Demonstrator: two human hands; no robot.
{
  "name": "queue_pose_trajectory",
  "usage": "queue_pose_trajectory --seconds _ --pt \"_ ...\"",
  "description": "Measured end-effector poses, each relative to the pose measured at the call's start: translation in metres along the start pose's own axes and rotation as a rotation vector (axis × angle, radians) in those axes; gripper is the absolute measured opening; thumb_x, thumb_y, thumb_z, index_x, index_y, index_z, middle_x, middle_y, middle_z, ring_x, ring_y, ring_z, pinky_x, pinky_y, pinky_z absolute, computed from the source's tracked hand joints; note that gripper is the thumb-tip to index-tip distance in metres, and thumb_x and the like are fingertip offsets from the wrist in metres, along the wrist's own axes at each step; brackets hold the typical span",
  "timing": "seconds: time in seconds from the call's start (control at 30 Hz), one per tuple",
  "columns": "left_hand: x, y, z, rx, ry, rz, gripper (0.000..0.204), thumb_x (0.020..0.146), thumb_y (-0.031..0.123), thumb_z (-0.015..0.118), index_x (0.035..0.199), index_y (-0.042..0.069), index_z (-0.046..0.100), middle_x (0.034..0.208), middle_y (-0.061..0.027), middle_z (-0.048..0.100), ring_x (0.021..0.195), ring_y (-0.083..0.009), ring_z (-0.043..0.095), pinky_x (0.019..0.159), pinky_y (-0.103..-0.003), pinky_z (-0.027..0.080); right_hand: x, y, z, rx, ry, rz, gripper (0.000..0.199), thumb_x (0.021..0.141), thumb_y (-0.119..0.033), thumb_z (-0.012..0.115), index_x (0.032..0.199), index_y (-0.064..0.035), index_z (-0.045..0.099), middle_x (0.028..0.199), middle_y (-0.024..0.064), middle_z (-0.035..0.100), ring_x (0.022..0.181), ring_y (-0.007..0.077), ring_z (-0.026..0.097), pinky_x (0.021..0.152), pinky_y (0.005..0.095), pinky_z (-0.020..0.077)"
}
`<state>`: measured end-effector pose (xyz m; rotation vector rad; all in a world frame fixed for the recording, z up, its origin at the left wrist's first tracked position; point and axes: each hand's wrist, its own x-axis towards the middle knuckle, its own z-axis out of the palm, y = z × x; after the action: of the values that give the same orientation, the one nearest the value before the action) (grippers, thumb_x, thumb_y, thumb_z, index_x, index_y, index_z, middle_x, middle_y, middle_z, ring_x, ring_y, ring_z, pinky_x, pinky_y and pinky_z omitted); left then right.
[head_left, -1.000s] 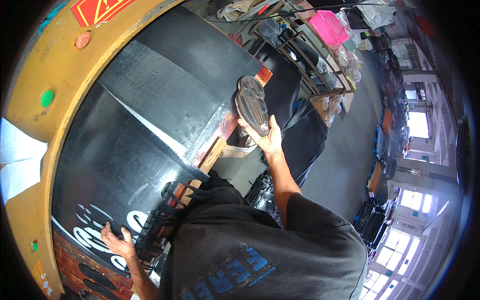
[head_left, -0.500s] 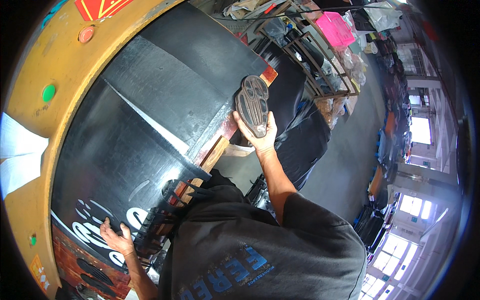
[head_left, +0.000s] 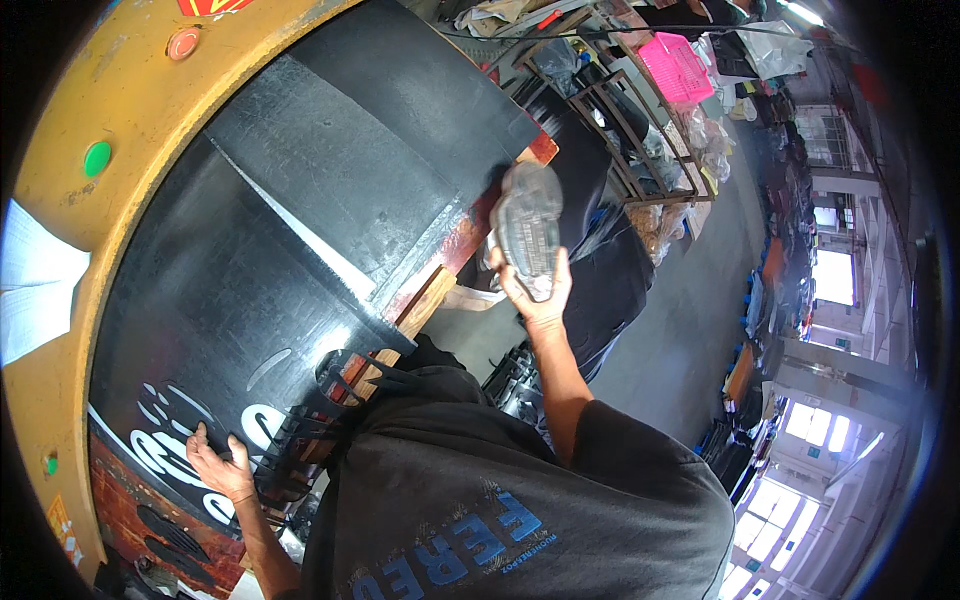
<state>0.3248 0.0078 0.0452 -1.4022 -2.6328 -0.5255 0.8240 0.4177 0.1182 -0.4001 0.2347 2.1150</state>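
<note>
Head view: the right hand [head_left: 535,295] is gripping a dark shoe sole [head_left: 527,225] by its lower end, fingers wrapped around the bottom, holding it up in the air just off the right edge of the big black rubber sheet [head_left: 300,230]. The sole's long axis is running nearly up and down in the frame, leaning a touch to the right at the top, its free end pointing up and away from the person toward the metal racks [head_left: 625,120]. It's looking a bit motion-blurred, so I can't make out tread detail.

The left hand [head_left: 220,465] is sitting way down at the lower left, fingers curled and pressing on the edge of the rubber sheet where sole-shaped holes [head_left: 165,445] are cut out of it. Looks like it's pinching the sheet edge, but I can't tell for sure.

The sheet is lying across a desk with a reddish wooden edge [head_left: 440,270], and a yellow machine frame [head_left: 60,180] with a green button [head_left: 96,158] and an orange button [head_left: 182,43] is curving around the left side. A pink basket [head_left: 675,65] is sitting up on the racks, and dark bags [head_left: 610,260] are piled on the floor right behind the sole.
</note>
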Motion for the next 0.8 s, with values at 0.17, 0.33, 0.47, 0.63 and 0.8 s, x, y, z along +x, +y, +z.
queue_pose_trajectory --seconds 0.17,0.33,0.47,0.63,0.8 --pt "0.001 0.003 -0.002 -0.061 0.018 -0.019 0.060 0.089 0.035 0.074 0.141 0.006 0.064 0.131 -0.0210 0.060 0.125 -0.0419 0.059 0.109 -0.051 0.048 -0.005 -0.002 -0.020 -0.047 -0.033 0.053 0.077 0.096 -0.046 0.072 0.154 -0.0006 0.053 0.161 0.0297 0.046 0.141 0.0571 0.043 0.103 0.0586 0.0555" --pt "0.002 0.006 -0.003 -0.053 0.014 -0.028 0.061 0.090 0.037 0.074 0.141 0.006 0.064 0.130 -0.0206 0.061 0.124 -0.0417 0.060 0.108 -0.050 0.048 -0.013 -0.011 -0.023 -0.157 0.081 -0.012 0.079 0.094 -0.044 0.076 0.156 -0.0006 0.052 0.163 0.0281 0.045 0.145 0.0569 0.042 0.108 0.0595 0.0538" --pt "0.001 0.006 -0.003 -0.033 0.024 -0.031 0.061 0.091 0.043 0.074 0.139 0.006 0.066 0.128 -0.0206 0.062 0.121 -0.0411 0.061 0.106 -0.050 0.050 -0.012 -0.007 -0.028 -0.122 0.076 0.008 0.077 0.095 -0.044 0.075 0.156 -0.0026 0.052 0.162 0.0267 0.047 0.144 0.0551 0.045 0.108 0.0598 0.0531" --pt "0.001 0.006 -0.002 -0.033 0.013 -0.055 0.062 0.091 0.044 0.074 0.139 0.006 0.066 0.128 -0.0205 0.062 0.121 -0.0407 0.062 0.105 -0.050 0.050 -0.011 -0.014 -0.004 -0.411 0.102 0.004 0.078 0.096 -0.046 0.076 0.159 -0.0071 0.050 0.155 0.0270 0.056 0.134 0.0568 0.056 0.105 0.0634 0.0555" --pt "0.001 0.008 -0.003 -0.043 0.012 -0.067 0.062 0.088 0.041 0.075 0.139 0.006 0.066 0.129 -0.0208 0.062 0.122 -0.0409 0.062 0.106 -0.050 0.050 -0.003 -0.005 0.043 -1.138 0.136 -0.178 0.060 0.099 -0.022 0.076 0.150 0.0019 0.057 0.130 0.0164 0.071 0.102 0.0270 0.075 0.081 0.0375 0.0645"
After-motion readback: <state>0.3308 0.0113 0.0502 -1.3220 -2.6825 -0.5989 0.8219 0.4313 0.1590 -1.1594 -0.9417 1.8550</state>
